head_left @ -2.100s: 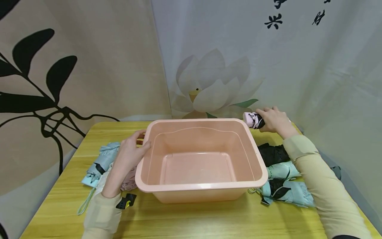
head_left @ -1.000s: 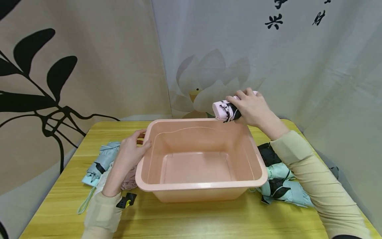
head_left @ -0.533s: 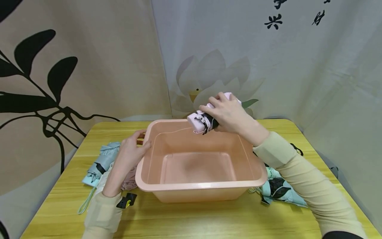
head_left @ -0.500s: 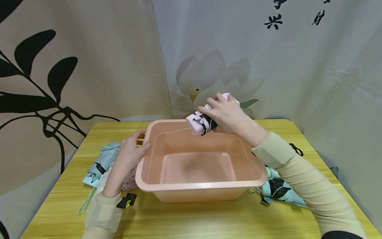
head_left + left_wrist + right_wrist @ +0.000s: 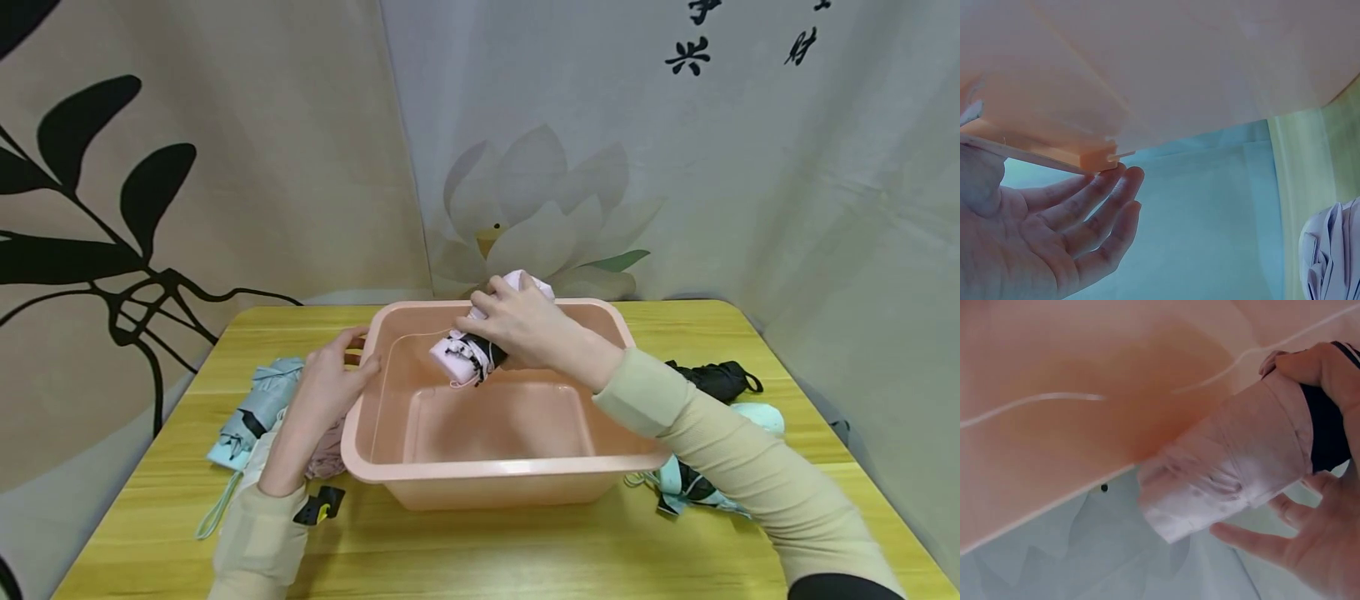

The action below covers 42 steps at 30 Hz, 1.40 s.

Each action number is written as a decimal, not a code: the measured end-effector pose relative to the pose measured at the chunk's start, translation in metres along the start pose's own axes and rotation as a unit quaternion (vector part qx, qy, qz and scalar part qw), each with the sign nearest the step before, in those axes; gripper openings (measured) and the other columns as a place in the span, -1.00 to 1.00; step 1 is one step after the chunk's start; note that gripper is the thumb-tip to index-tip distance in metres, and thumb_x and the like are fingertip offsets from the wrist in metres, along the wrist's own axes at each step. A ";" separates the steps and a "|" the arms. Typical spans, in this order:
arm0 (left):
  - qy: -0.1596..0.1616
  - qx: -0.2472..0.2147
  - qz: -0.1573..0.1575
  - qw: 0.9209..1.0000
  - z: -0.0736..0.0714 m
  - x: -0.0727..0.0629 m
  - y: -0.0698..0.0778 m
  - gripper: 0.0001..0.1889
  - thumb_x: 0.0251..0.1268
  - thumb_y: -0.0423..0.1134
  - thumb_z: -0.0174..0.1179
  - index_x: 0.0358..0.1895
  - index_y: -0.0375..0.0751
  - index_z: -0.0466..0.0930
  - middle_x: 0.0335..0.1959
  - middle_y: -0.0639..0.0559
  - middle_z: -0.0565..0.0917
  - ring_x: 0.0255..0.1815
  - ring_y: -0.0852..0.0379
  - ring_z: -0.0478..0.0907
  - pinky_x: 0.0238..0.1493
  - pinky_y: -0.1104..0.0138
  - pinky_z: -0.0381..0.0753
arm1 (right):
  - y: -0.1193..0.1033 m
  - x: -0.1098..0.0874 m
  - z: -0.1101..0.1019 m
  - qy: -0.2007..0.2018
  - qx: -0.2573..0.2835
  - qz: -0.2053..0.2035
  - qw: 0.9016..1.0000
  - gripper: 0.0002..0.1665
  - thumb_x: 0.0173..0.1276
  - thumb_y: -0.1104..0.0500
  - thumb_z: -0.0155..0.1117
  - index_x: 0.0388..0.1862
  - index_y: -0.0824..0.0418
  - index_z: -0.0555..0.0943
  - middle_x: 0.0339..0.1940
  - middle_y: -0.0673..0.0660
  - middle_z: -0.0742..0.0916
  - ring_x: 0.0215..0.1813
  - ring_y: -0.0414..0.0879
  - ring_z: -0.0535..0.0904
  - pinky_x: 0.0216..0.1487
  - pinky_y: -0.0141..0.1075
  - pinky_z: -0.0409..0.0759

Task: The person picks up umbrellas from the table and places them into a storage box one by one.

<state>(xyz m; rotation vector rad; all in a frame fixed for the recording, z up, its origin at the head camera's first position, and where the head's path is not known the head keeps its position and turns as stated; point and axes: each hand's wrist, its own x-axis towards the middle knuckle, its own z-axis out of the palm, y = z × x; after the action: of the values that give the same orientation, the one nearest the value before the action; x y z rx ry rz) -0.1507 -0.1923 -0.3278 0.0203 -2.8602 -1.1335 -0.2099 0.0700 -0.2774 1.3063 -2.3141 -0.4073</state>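
Observation:
My right hand [image 5: 517, 325] grips a pale pink folded umbrella [image 5: 453, 358] with a black band round its middle. It is tilted over the back left part of a peach plastic basin [image 5: 517, 469], its lower end below the rim line in the head view. In the right wrist view the umbrella's pale cover [image 5: 1229, 456] juts out from the curled fingers. At the basin's left side my left hand [image 5: 333, 383] holds the rim, thumb on top. The left wrist view has that hand's fingers [image 5: 1107, 222] bent under the rim's edge.
Left of the basin lie a grey-blue folded umbrella [image 5: 270, 396] and a dusty pink bundle [image 5: 327, 450], partly behind the left arm. To the right are a black folded umbrella [image 5: 716, 379], a mint one [image 5: 761, 414] and a light blue one [image 5: 675, 483], partly under the right sleeve.
My right hand has carried the pink umbrella from beyond the basin's back right corner leftward over the rim, then lower over the basin. The left hand and the basin have stayed put.

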 end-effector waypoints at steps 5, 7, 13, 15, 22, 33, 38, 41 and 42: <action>0.002 0.000 0.002 1.000 0.001 0.000 0.000 -0.42 0.35 -0.14 0.04 0.37 -0.30 0.24 0.17 -0.36 0.50 0.04 -0.29 0.59 -0.15 0.07 0.71 | -0.009 0.003 0.008 0.056 -0.016 -0.020 0.998 -0.46 0.00 0.19 0.43 -0.02 -0.18 0.54 -0.10 0.05 0.64 -0.09 0.03 0.51 -0.22 0.06 0.62; 0.003 0.002 0.004 1.000 0.001 0.000 0.000 -0.42 0.35 -0.14 0.04 0.37 -0.31 0.24 0.17 -0.36 0.50 0.04 -0.29 0.59 -0.15 0.06 0.71 | -0.012 0.004 0.009 0.064 -0.021 -0.025 0.997 -0.47 0.00 0.16 0.44 -0.03 -0.20 0.53 -0.11 0.04 0.64 -0.08 0.02 0.50 -0.22 0.05 0.61; 0.005 0.004 0.005 1.000 0.000 0.000 0.001 -0.42 0.35 -0.14 0.04 0.37 -0.32 0.24 0.17 -0.37 0.50 0.04 -0.30 0.59 -0.14 0.05 0.71 | -0.025 0.007 0.007 0.035 -0.038 -0.056 0.997 -0.33 -0.12 -0.01 0.51 0.05 -0.21 0.48 -0.07 0.04 0.62 0.01 0.04 0.49 -0.16 0.07 0.61; 0.004 0.004 0.003 1.000 0.001 0.001 0.000 -0.42 0.35 -0.14 0.03 0.37 -0.32 0.24 0.18 -0.37 0.49 0.05 -0.30 0.59 -0.14 0.05 0.71 | -0.030 0.008 0.007 0.028 -0.041 -0.065 0.997 -0.35 -0.06 0.00 0.48 0.07 -0.22 0.48 -0.05 0.04 0.62 0.02 0.03 0.49 -0.14 0.08 0.61; 0.004 0.006 0.002 1.000 0.000 0.001 0.001 -0.42 0.35 -0.14 0.03 0.37 -0.32 0.24 0.18 -0.38 0.49 0.04 -0.30 0.59 -0.13 0.05 0.71 | -0.042 0.011 0.012 0.005 -0.058 -0.092 0.994 -0.50 0.15 0.02 0.34 0.09 -0.25 0.49 0.01 0.01 0.63 0.05 0.01 0.50 0.01 0.14 0.59; 0.004 0.000 0.002 1.000 0.001 0.000 0.001 -0.42 0.34 -0.15 0.05 0.37 -0.32 0.24 0.17 -0.37 0.49 0.03 -0.30 0.60 -0.17 0.06 0.71 | -0.060 0.015 0.029 -0.011 -0.072 -0.149 0.986 -0.53 0.20 0.05 0.27 0.07 -0.34 0.47 0.05 -0.07 0.65 0.08 -0.08 0.50 -0.03 0.04 0.63; 0.004 0.000 0.001 1.000 0.000 0.000 0.002 -0.42 0.35 -0.14 0.05 0.37 -0.31 0.24 0.18 -0.37 0.49 0.04 -0.31 0.60 -0.16 0.07 0.71 | -0.068 0.017 0.037 -0.032 -0.087 -0.176 0.980 -0.56 0.27 0.07 0.21 0.09 -0.35 0.45 0.03 -0.10 0.65 0.06 -0.09 0.49 -0.04 0.04 0.63; 0.002 -0.002 0.002 1.000 0.000 0.000 0.003 -0.42 0.36 -0.14 0.05 0.37 -0.32 0.24 0.18 -0.38 0.49 0.06 -0.31 0.58 -0.17 0.08 0.72 | -0.071 0.019 0.041 -0.044 -0.104 -0.186 0.976 -0.57 0.32 0.06 0.15 0.11 -0.36 0.43 0.04 -0.12 0.64 0.08 -0.09 0.49 -0.03 0.03 0.62; 0.002 -0.004 0.002 1.000 0.000 0.000 0.003 -0.43 0.36 -0.14 0.05 0.37 -0.32 0.24 0.18 -0.38 0.49 0.06 -0.31 0.58 -0.18 0.08 0.72 | -0.071 0.020 0.043 -0.044 -0.106 -0.189 0.975 -0.58 0.34 0.06 0.14 0.11 -0.37 0.43 0.04 -0.12 0.64 0.07 -0.09 0.49 -0.02 0.03 0.62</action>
<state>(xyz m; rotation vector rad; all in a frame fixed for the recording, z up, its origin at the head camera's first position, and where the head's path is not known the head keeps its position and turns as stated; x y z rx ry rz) -0.1506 -0.1904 -0.3258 0.0151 -2.8515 -1.1414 -0.1890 0.0185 -0.3422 1.6455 -2.0168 -0.8258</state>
